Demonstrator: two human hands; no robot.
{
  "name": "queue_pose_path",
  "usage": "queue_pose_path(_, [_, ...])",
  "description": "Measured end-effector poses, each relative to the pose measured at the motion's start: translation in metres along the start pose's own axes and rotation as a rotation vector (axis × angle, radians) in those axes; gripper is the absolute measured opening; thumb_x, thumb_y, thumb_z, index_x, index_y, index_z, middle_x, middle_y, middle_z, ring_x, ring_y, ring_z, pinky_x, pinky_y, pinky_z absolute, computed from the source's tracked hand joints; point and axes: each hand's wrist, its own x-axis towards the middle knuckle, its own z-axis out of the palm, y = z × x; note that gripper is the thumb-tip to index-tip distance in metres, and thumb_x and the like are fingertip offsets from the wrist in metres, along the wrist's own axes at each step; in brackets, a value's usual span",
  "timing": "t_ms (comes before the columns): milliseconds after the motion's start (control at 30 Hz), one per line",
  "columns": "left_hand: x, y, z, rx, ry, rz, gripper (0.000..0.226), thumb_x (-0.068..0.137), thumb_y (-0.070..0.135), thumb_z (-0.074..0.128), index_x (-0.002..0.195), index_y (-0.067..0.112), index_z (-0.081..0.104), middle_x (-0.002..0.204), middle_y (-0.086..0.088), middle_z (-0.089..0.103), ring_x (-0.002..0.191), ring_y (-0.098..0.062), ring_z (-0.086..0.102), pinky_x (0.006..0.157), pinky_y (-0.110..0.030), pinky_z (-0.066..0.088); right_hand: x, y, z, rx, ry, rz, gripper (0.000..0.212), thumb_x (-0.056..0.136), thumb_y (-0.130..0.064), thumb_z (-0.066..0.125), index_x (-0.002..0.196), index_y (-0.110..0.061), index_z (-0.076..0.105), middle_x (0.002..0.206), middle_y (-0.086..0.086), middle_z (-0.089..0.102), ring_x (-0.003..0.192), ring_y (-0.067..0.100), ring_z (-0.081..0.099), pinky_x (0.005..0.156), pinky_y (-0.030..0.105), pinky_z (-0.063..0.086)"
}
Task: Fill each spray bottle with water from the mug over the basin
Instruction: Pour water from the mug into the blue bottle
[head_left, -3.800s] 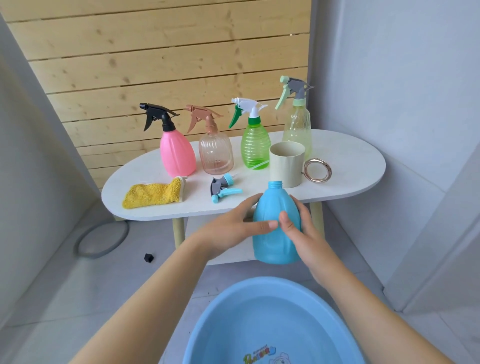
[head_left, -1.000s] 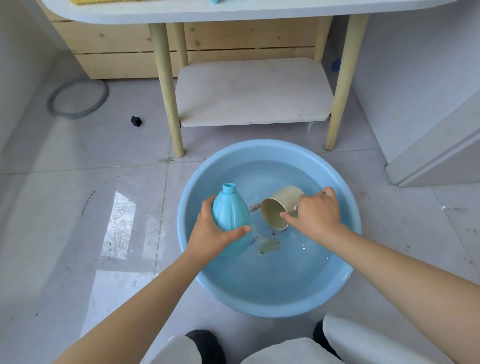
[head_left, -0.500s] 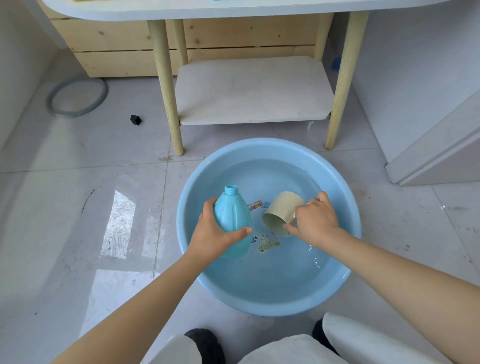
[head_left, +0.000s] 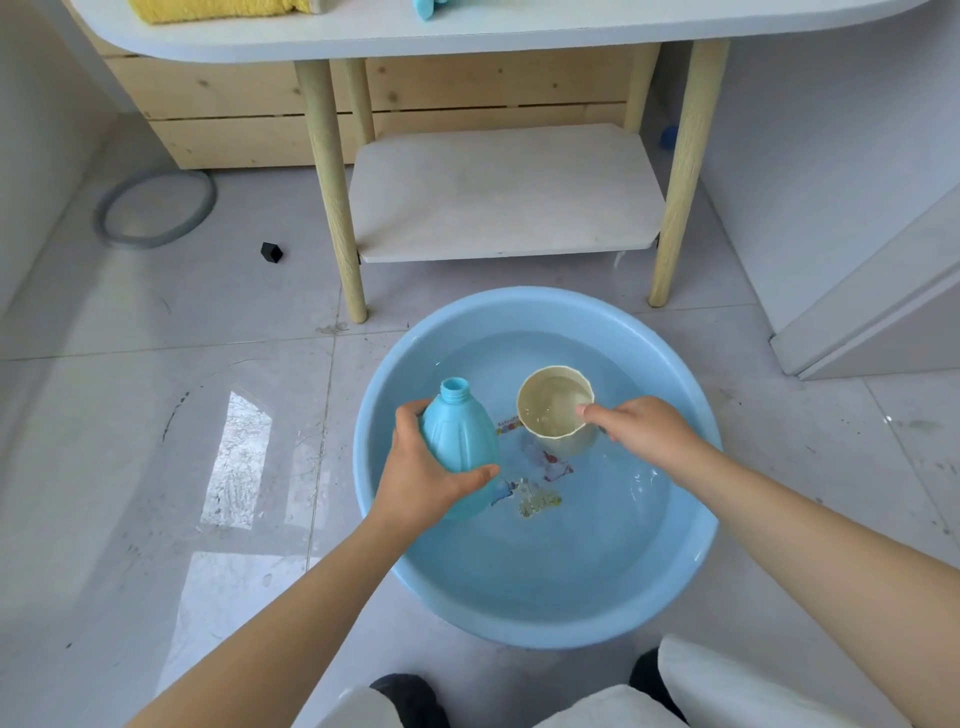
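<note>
Over the light blue basin (head_left: 540, 317), partly filled with clear water: uncapped blue spray bottle (head_left: 460, 441), upright and tilted slightly, neck open, fill level not discernible through opaque wall. Grasped around lower body by left hand (head_left: 426, 478). Just beside it, apart: beige mug (head_left: 556, 410), mouth up, holding water, gripped at near side by right hand (head_left: 641, 428), thumb on rim. Change from half a second earlier: mug then tipped on side, mouth down toward water; now righted and filled.
</note>
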Motion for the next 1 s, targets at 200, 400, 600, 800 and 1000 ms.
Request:
queue_pose_path(200, [0.002, -0.001, 0.005, 0.07, 0.002, 0.072, 0.089, 0.053, 0.033, 0.091, 0.115, 0.04, 0.027, 0.121, 0.006, 0.045, 0.11, -0.015, 0.047, 0.085, -0.028, 0.044, -0.014, -0.011, -0.008, 0.175, 0.084, -0.045, 0.053, 0.079, -0.051, 0.063, 0.066, -0.009, 0.035, 0.065, 0.006, 0.022, 0.054, 0.019, 0.021, 0.054, 0.033, 0.015])
queue_pose_path(400, [0.001, 0.003, 0.01, 0.103, -0.028, 0.115, 0.094, 0.056, 0.033, 0.089, 0.125, 0.042, 0.026, 0.126, 0.012, 0.045, 0.107, -0.015, 0.051, 0.084, -0.033, 0.051, -0.029, -0.028, -0.015, 0.261, 0.14, -0.122, 0.051, 0.082, -0.05, 0.063, 0.064, -0.011, 0.035, 0.056, -0.001, 0.022, 0.051, 0.017, 0.022, 0.051, 0.031, 0.017])
queue_pose_path(600, [0.0, 0.011, 0.013, 0.111, -0.084, 0.19, 0.097, 0.058, 0.031, 0.088, 0.135, 0.039, 0.03, 0.128, 0.016, 0.042, 0.107, 0.0, 0.041, 0.089, -0.022, 0.039, -0.038, -0.037, -0.015, 0.25, 0.22, -0.214, 0.058, 0.082, -0.051, 0.063, 0.055, -0.019, 0.023, 0.046, -0.008, 0.019, 0.047, 0.014, 0.023, 0.05, 0.028, 0.019])
queue_pose_path(800, [-0.002, 0.012, 0.015, 0.121, -0.122, 0.226, 0.094, 0.058, 0.031, 0.089, 0.131, 0.042, 0.031, 0.127, 0.018, 0.038, 0.105, 0.003, 0.039, 0.086, -0.016, 0.033, -0.04, -0.038, -0.01, 0.185, 0.303, -0.307, 0.059, 0.08, -0.052, 0.064, 0.054, -0.016, 0.025, 0.052, -0.001, 0.024, 0.053, 0.017, 0.027, 0.053, 0.031, 0.022])
queue_pose_path(1000, [-0.002, 0.013, 0.016, 0.125, -0.143, 0.246, 0.092, 0.059, 0.028, 0.088, 0.126, 0.047, 0.028, 0.125, 0.02, 0.035, 0.104, 0.006, 0.037, 0.08, -0.006, 0.03, -0.04, -0.039, -0.008, 0.17, 0.393, -0.407, 0.061, 0.079, -0.049, 0.068, 0.052, -0.01, 0.029, 0.051, 0.003, 0.024, 0.055, 0.019, 0.026, 0.057, 0.032, 0.026])
